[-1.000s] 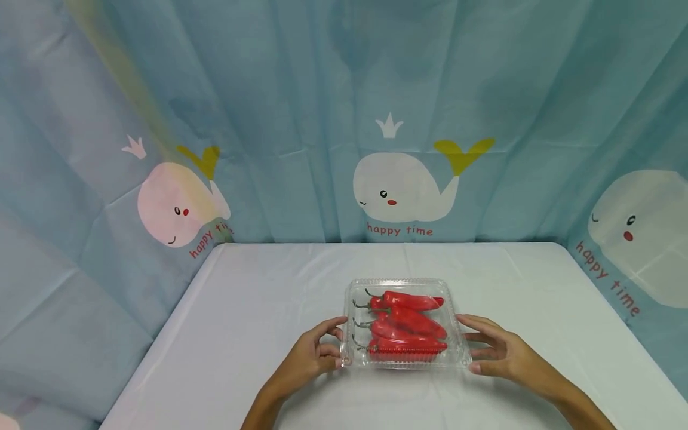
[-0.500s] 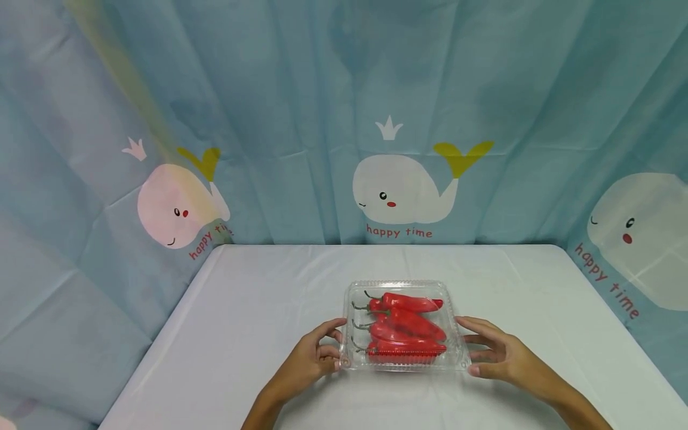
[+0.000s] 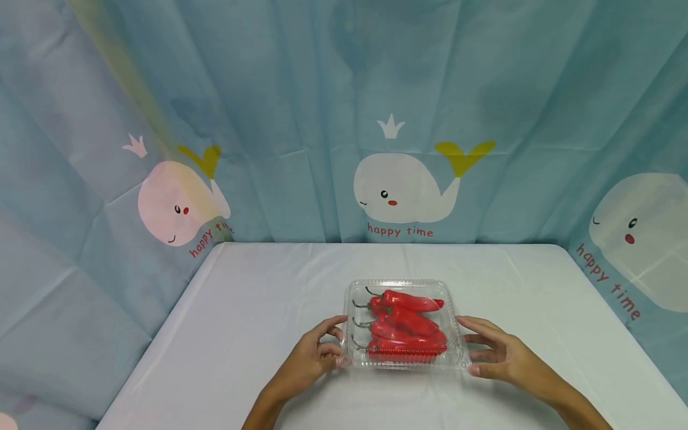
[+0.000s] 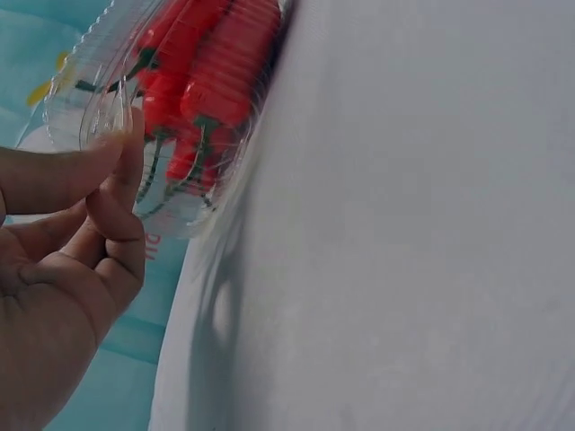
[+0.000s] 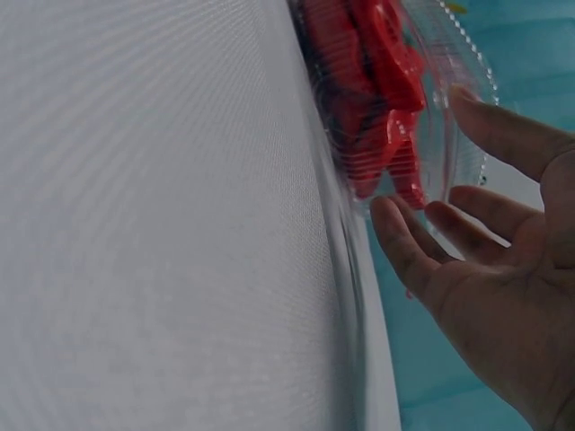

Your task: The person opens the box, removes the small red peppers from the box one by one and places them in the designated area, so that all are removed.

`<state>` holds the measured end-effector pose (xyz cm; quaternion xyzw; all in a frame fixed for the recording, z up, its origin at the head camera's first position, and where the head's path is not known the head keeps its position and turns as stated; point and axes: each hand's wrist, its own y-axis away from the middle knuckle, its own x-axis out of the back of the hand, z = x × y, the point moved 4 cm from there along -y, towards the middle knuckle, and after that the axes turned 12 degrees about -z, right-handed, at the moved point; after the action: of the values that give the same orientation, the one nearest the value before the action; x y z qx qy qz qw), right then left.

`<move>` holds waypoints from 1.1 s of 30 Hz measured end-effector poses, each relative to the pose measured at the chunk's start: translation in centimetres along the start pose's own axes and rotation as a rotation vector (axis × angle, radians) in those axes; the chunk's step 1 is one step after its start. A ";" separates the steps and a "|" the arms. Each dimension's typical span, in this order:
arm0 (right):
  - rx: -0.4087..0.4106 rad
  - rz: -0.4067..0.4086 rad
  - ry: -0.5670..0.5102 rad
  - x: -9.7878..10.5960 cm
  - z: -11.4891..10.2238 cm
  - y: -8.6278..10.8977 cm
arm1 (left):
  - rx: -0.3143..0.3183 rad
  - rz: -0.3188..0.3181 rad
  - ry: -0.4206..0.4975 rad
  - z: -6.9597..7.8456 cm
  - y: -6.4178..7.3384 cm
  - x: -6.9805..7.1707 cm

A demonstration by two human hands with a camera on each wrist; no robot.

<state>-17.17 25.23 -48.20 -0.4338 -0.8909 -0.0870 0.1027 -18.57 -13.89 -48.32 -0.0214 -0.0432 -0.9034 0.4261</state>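
Note:
A clear plastic clamshell box sits on the white table in the head view, with several red peppers inside, their dark stems toward the left. My left hand is at its left side and pinches the rim near the front corner between thumb and fingers, as the left wrist view shows. At the opposite side is my right hand, fingers spread and loosely bent. Its thumb is at the front right corner and its index fingertip by the side wall; firm contact is hard to tell.
White cloth covers the table. A blue curtain printed with whales hangs behind it and along both sides.
My left thumb tip has shifted slightly inward at the box's front left corner. The box, the peppers and my right hand stay almost still.

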 end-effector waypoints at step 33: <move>-0.012 -0.028 -0.028 0.0 0.0 0.0 | 0.019 0.071 -0.231 0.6 0.7 0.5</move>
<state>-17.18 25.29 -48.23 -0.4228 -0.8978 -0.0876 0.0865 -18.37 -14.67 -47.67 -0.1226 -0.0997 -0.8787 0.4504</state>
